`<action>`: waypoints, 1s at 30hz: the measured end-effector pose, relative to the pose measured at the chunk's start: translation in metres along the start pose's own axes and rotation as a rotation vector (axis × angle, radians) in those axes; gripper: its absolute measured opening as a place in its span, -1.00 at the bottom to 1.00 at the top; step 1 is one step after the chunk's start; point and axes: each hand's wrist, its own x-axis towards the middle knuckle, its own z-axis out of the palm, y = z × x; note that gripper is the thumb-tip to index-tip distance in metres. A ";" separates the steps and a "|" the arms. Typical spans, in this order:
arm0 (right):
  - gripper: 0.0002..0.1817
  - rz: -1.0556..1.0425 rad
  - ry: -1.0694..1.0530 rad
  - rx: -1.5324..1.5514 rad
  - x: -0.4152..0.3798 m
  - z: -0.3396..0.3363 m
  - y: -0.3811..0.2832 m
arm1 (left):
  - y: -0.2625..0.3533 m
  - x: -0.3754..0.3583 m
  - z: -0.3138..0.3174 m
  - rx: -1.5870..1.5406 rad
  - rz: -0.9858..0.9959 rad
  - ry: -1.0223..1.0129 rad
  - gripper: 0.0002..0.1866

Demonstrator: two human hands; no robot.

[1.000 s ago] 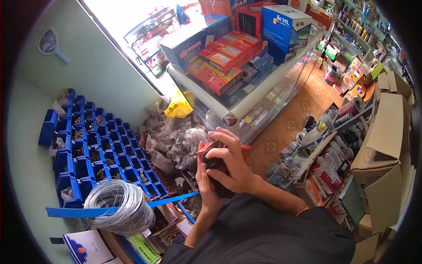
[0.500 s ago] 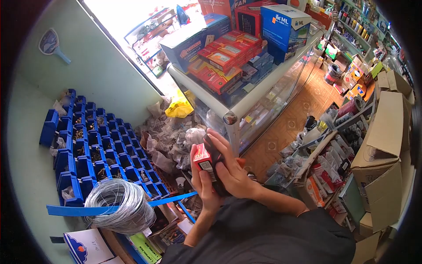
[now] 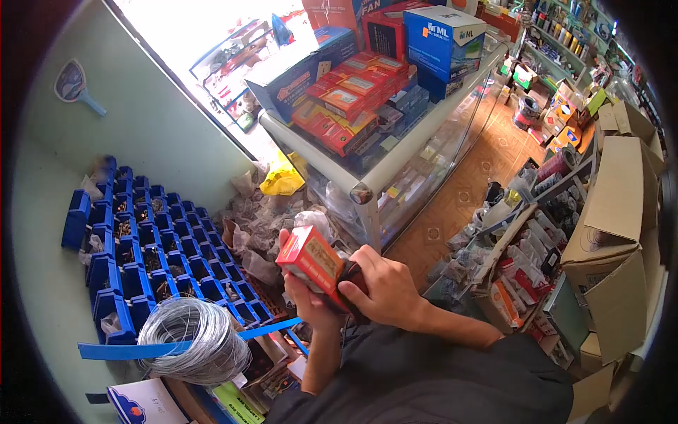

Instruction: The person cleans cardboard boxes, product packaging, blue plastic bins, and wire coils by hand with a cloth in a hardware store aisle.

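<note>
A red and orange box [image 3: 311,258] is tilted in my left hand [image 3: 308,304], with the fingers round its far side and underside. My right hand [image 3: 388,286] is closed on a dark object [image 3: 352,279], which lies against the box's right end. What the dark object is I cannot make out. Both hands are close together in front of my dark shirt, near the corner of a glass display counter [image 3: 362,192]. Similar red boxes [image 3: 353,92] are stacked on the counter.
Blue parts bins [image 3: 155,240] line the left wall. A coil of wire [image 3: 194,343] and a blue strap [image 3: 127,350] lie at the lower left. Plastic bags fill the floor beside the counter. Open cardboard boxes [image 3: 607,205] and packaged goods stand at the right.
The red box has turned in my left hand and shows a larger side. It has shifted left and slightly up relative to my right hand. The view has moved slightly.
</note>
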 end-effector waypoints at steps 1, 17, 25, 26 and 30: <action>-0.52 0.012 0.006 0.008 0.000 0.001 0.002 | -0.001 0.001 -0.004 -0.076 -0.014 -0.060 -0.27; -0.53 -0.461 0.042 0.134 0.020 -0.012 0.011 | -0.047 -0.005 -0.019 -0.524 -0.299 0.024 -0.37; -0.48 -0.364 0.105 0.444 0.043 0.020 0.032 | -0.010 -0.033 -0.012 -0.052 -0.582 0.032 -0.36; -0.48 -0.326 0.142 0.547 0.033 0.031 0.028 | -0.018 -0.027 -0.021 -0.077 -0.529 0.043 -0.35; -0.40 -0.247 0.073 0.498 -0.002 0.044 0.013 | -0.007 0.001 -0.028 0.131 -0.293 0.052 -0.32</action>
